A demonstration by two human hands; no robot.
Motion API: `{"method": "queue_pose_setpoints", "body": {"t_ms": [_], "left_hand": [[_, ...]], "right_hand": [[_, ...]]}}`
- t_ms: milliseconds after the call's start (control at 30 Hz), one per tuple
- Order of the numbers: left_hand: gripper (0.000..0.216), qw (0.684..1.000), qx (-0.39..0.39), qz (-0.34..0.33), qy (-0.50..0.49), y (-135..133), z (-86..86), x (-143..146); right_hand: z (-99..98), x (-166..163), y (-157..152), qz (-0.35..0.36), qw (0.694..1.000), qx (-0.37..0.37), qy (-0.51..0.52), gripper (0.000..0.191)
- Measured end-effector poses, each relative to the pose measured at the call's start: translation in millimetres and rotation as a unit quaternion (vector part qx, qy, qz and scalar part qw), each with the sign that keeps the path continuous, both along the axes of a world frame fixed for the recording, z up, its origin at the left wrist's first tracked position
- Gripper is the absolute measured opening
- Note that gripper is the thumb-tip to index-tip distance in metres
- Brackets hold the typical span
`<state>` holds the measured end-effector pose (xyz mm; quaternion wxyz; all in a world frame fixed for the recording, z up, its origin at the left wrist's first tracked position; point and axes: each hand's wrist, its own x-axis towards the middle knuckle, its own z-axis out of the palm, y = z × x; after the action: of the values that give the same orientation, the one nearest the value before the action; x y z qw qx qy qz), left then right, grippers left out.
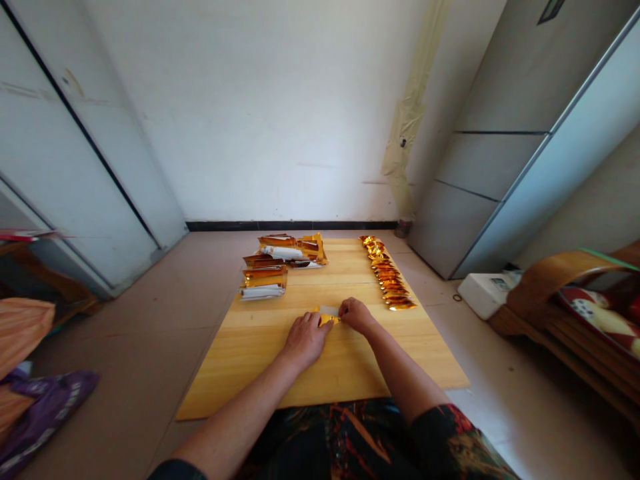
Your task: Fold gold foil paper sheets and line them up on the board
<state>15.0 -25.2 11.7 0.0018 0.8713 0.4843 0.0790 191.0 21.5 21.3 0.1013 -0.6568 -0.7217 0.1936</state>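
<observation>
Both hands meet over a small gold foil wrapper (327, 319) with a whitish part on its far side, near the middle of the wooden board. My left hand (305, 341) has its fingers closed on the left end of it. At the right end my right hand (356, 315) pinches it between thumb and fingertips. Fingers cover much of the wrapper, so its contents cannot be made out. Back left lie stacked gold and white wrappers (263, 283), with more wrappers (285, 253) behind them. Shiny gold foil packets (390, 277) form an overlapping row on the right.
The wooden board (240, 360) is low, just in front of my lap. A wall stands behind it and a grey refrigerator (500, 160) at the right. A white box (483, 295) and wooden furniture (570, 300) are to the right; a purple bag (55, 407) lies left.
</observation>
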Motion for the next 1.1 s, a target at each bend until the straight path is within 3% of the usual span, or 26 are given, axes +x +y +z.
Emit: {"method": "queue_pose_setpoints", "body": {"t_ms": [167, 300, 433, 600, 867, 1100], "left_hand": [[0.038, 1.0, -0.003, -0.001, -0.003, 0, -1.0, -1], [0.037, 1.0, -0.002, 0.0, -0.017, 1, -2.9, -1], [0.034, 1.0, -0.005, -0.001, -0.015, 2, -3.3, 1], [0.037, 1.0, -0.005, 0.003, -0.008, 2, -1.8, 0], [0.035, 0.996, -0.014, -0.071, -0.054, 5, 3.0, -15], [0.029, 0.996, -0.011, -0.075, -0.049, 4, 4.8, -14]], "right_hand": [[4.2, 2, -1, -0.002, 0.999, 0.004, 0.033, 0.018], [5.1, 0, -4, -0.018, 0.998, -0.004, 0.056, 0.004], [1.3, -2, -6, -0.035, 0.998, 0.014, 0.042, 0.015], [-2.2, -1, -4, -0.029, 0.999, 0.016, 0.034, 0.011], [-4.8, 0, -1, -0.019, 0.999, 0.019, 0.029, 0.008], [1.2, 2, -2, -0.015, 0.999, 0.005, 0.038, 0.007]]}}
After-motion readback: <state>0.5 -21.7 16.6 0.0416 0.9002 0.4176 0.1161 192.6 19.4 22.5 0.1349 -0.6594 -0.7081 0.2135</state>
